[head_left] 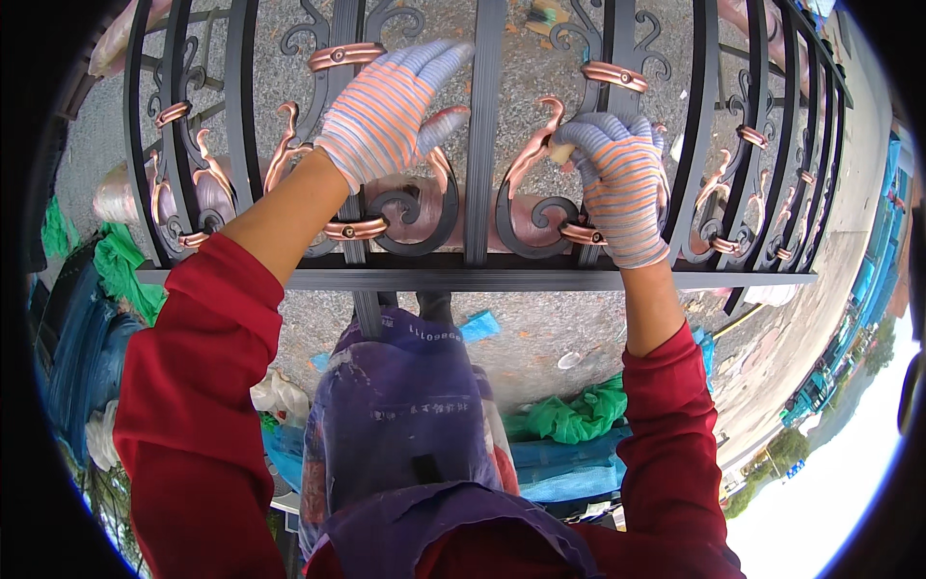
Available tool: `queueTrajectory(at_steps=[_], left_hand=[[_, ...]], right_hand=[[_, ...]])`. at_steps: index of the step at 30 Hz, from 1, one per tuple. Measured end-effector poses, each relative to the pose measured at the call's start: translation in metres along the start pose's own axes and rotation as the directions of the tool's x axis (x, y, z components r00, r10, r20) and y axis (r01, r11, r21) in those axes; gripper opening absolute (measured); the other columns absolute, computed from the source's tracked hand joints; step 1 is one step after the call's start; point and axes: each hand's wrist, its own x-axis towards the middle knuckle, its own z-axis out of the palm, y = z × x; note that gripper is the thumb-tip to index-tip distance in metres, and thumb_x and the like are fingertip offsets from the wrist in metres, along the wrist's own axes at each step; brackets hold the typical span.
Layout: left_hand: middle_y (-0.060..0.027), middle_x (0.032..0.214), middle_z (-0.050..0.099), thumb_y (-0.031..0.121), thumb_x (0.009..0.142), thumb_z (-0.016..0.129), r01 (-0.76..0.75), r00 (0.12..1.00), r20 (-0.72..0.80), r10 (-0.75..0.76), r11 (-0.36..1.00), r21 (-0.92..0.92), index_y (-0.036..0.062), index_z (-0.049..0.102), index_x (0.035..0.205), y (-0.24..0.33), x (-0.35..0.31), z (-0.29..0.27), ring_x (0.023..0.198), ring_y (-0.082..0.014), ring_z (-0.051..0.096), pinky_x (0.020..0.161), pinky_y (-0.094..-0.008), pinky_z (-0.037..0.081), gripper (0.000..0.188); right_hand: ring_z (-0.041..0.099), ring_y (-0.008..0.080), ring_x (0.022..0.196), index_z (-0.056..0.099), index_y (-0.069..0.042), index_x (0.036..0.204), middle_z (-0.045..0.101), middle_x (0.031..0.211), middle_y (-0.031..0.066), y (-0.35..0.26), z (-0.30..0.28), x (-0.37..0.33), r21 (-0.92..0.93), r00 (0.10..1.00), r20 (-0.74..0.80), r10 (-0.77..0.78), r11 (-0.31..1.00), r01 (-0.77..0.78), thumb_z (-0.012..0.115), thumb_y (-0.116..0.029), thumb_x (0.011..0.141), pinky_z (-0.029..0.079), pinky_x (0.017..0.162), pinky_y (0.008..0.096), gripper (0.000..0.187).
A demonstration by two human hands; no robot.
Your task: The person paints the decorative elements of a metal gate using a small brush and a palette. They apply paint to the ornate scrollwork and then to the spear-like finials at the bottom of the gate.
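Note:
A dark grey metal railing panel (482, 145) lies across in front of me, with upright bars, curled scrolls, and leaf shapes and bands in copper colour. My left hand (386, 116), in a striped grey-and-orange knit glove, lies over a bar by an upper copper band (344, 56). Its fingers are stretched out and the thumb stands apart. My right hand (622, 179), gloved alike, is curled beside a copper leaf (532, 154) on a scroll. Between its thumb and fingers shows a small tan piece (560, 151), its kind unclear. The palm side of both hands is hidden.
The panel's lower rail (453, 280) crosses just before my purple apron (405, 405). Plastic-wrapped rolls (125, 193) lie beneath the bars. Green plastic (579, 410) and blue wrapped bundles (564, 463) lie close to me, with more green sheeting (125, 270) at left.

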Motion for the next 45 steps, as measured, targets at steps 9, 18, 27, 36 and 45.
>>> queueTrajectory(at_steps=[9, 18, 27, 36, 45], left_hand=[[-0.0204, 0.137, 0.05, 0.033, 0.088, 0.065, -0.002, 1.0, -0.009, 0.002, 1.0, -0.028, 0.0097, 0.039, 0.145, -0.004, -0.003, 0.004, 0.124, -0.0389, 0.048, 0.106, -0.0458, 0.04, 0.067], [-0.0197, 0.137, 0.05, 0.037, 0.088, 0.064, 0.013, 1.0, -0.006, -0.013, 1.0, -0.006, 0.0096, 0.04, 0.145, -0.002, -0.001, 0.002, 0.125, -0.038, 0.049, 0.107, -0.0446, 0.04, 0.068], [-0.0189, 0.138, 0.051, 0.037, 0.088, 0.065, 0.015, 1.0, 0.001, -0.015, 1.0, -0.002, 0.0094, 0.041, 0.145, -0.002, -0.001, 0.004, 0.125, -0.037, 0.049, 0.107, -0.044, 0.04, 0.068], [-0.0186, 0.137, 0.051, 0.037, 0.088, 0.064, 0.001, 1.0, 0.004, -0.001, 1.0, 0.0, 0.009, 0.04, 0.144, -0.004, -0.001, 0.003, 0.124, -0.0375, 0.049, 0.106, -0.0452, 0.04, 0.067], [-0.0186, 0.137, 0.051, 0.036, 0.088, 0.065, 0.0, 1.0, -0.006, 0.001, 1.0, 0.019, 0.009, 0.041, 0.144, -0.004, -0.002, 0.006, 0.124, -0.0369, 0.05, 0.106, -0.0448, 0.04, 0.067]], right_hand=[[0.06, 0.032, 0.092, 0.068, -0.016, 0.092, 0.067, 0.093, 0.0043, 0.023, -0.015, 0.014, -0.018, 0.99, 0.098, -0.104, 0.994, 0.106, 0.059, 0.001, 0.069, 0.046, 0.08, 0.0414, 0.03], [0.06, 0.0327, 0.096, 0.07, -0.017, 0.095, 0.068, 0.098, 0.0055, 0.018, -0.014, 0.011, -0.062, 0.994, 0.093, -0.059, 0.996, 0.065, 0.059, -0.003, 0.072, 0.043, 0.087, 0.046, 0.03], [0.06, 0.0321, 0.093, 0.068, -0.019, 0.095, 0.067, 0.098, 0.0039, 0.022, -0.013, 0.011, -0.07, 0.995, 0.086, -0.059, 0.995, 0.065, 0.066, -0.008, 0.07, 0.044, 0.083, 0.0466, 0.027], [0.061, 0.0305, 0.091, 0.069, -0.019, 0.092, 0.069, 0.095, 0.0035, 0.011, -0.003, 0.007, -0.089, 0.998, 0.019, -0.054, 0.994, 0.055, 0.067, -0.007, 0.071, 0.042, 0.084, 0.0443, 0.025], [0.064, 0.0294, 0.085, 0.068, -0.016, 0.092, 0.07, 0.091, 0.0035, 0.009, -0.001, 0.003, -0.1, 0.999, -0.05, 0.014, 0.995, -0.019, 0.067, -0.007, 0.074, 0.042, 0.085, 0.0431, 0.02]])
